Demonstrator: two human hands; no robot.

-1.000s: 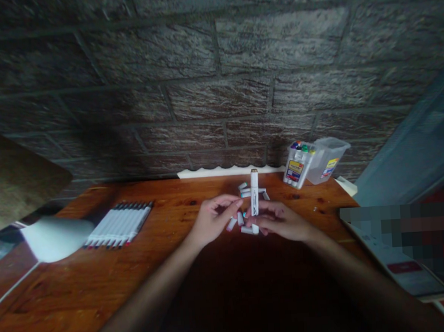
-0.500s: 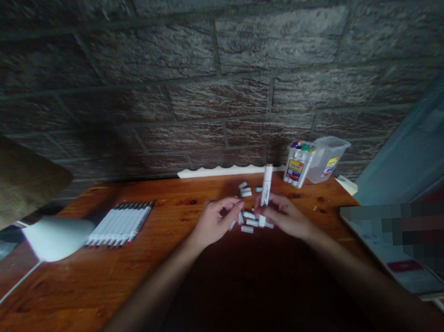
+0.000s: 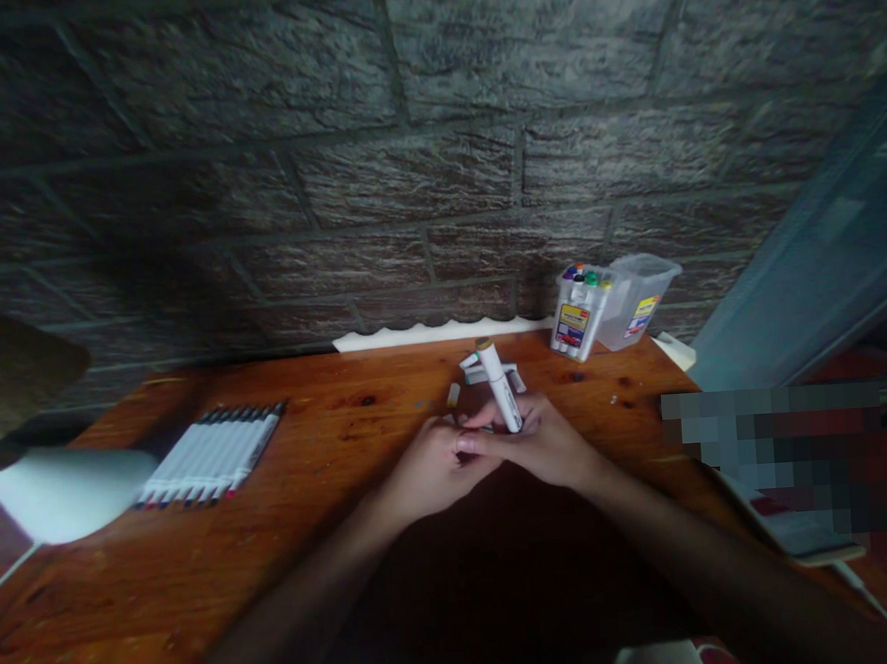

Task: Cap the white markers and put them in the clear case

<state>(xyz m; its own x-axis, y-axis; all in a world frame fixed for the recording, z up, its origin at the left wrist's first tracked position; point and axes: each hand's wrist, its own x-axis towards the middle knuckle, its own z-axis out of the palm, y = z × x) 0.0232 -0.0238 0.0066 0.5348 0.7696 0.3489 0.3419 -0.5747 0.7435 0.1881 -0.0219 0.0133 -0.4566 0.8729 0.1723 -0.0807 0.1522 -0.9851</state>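
My right hand [image 3: 542, 444] is closed around a white marker [image 3: 498, 383] that stands almost upright, leaning a little to the left, its uncapped tip at the top. My left hand [image 3: 431, 463] meets the right hand at the marker's lower end, fingers curled; what they hold is hidden. Several loose white caps [image 3: 483, 374] lie on the wooden table [image 3: 336, 539] just beyond both hands.
A row of several white markers [image 3: 209, 455] lies at the left. A white lamp head [image 3: 63, 492] sits further left. Two clear plastic tubs [image 3: 611, 306], one holding markers, stand at the back right by the brick wall. A book or tablet [image 3: 793, 531] lies at the right edge.
My hands have come together and the left fingers now touch the right hand. The marker has tilted from leaning right to leaning left. The view has shifted slightly.
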